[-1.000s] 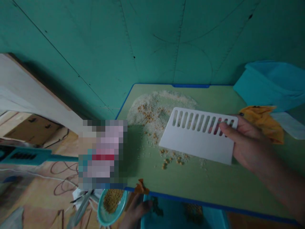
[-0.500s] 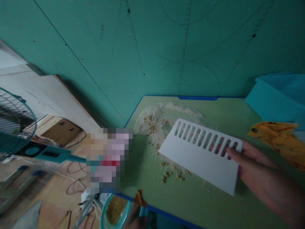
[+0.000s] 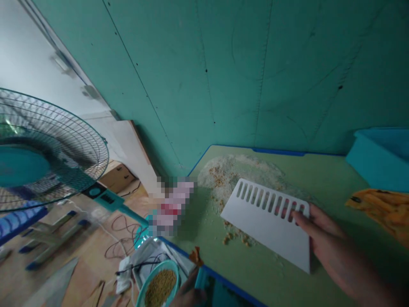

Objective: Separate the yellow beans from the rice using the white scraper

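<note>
My right hand grips the right end of a white plastic scraper with a row of slots along its top edge. The thumb lies over the front and fingers show through the end slots. The scraper is tilted over the table, just in front of a spread of white rice-like grains mixed with yellow kernels. Loose yellow kernels lie by its lower left edge. Low in view, my left hand is closed at the rim of a teal bowl of yellow-brown grains; most fingers are dark or hidden.
The green table has a blue edge and meets a green wall. On the right are a blue bin and an orange cloth. A fan stands left, with cables on the floor. An orange-brown scrap sits at the table's edge.
The view has shifted left and up, showing more of the fan and floor. The scraper has moved slightly left over the table, still in my right hand. My left hand stays by the bowl.
</note>
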Demonstrator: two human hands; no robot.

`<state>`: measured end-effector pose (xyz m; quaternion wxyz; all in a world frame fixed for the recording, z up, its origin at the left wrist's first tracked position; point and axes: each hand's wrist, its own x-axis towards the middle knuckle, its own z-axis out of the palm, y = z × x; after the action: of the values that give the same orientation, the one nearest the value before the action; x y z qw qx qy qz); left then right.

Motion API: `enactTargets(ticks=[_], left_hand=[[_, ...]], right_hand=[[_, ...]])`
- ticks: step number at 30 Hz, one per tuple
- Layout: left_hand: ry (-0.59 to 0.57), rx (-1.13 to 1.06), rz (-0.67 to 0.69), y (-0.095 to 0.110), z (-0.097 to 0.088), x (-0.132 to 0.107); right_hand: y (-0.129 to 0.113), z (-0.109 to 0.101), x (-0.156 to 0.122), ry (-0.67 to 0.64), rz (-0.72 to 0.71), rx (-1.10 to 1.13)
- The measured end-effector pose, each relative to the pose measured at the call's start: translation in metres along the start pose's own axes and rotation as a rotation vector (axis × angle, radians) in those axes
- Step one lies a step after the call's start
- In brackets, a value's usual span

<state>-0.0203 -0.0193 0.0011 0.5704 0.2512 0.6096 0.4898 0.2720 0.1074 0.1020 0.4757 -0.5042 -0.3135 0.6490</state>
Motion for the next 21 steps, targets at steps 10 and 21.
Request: enactTargets(ticks=[10, 21], left_hand=[[0.028, -0.169, 0.009, 0.019, 0.003, -0.029], [-0.010, -0.254, -0.018, 0.032, 0.019, -0.056]], right_hand=[[0.003, 0.004, -0.006, -0.064, -0.090, 0.089], [0.003, 0.008, -0.016, -0.154, -0.151, 0.016]])
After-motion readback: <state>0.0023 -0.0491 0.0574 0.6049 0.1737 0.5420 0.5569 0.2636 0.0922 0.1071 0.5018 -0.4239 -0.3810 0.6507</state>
